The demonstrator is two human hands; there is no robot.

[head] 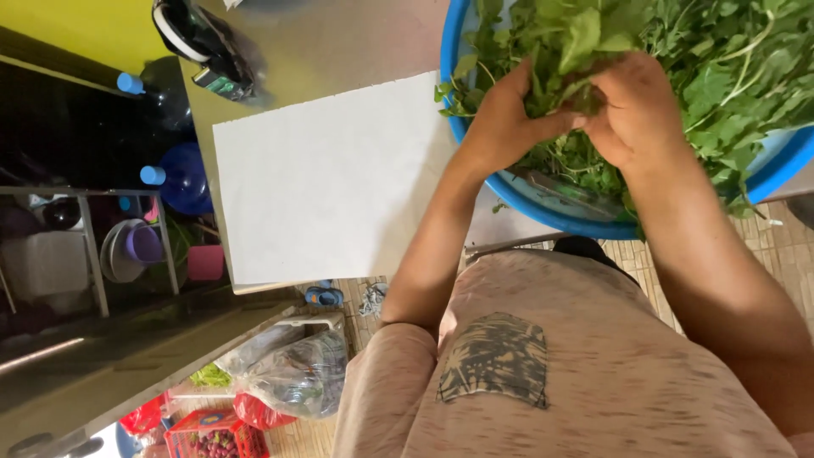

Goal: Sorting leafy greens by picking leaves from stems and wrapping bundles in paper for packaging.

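We grip a bunch of leafy greens (570,51) over the blue basin (543,208), its stems running roughly toward us and down into the basin, leaves fanning away. Our left hand (509,114) and right hand (632,106) are pressed together around the stems, fingers curled shut on them. More loose greens (729,59) fill the basin around the bunch. Just beside the basin lies a white sheet (326,182) on the grey counter (339,42). Both our forearms angle in from below, elbows bent.
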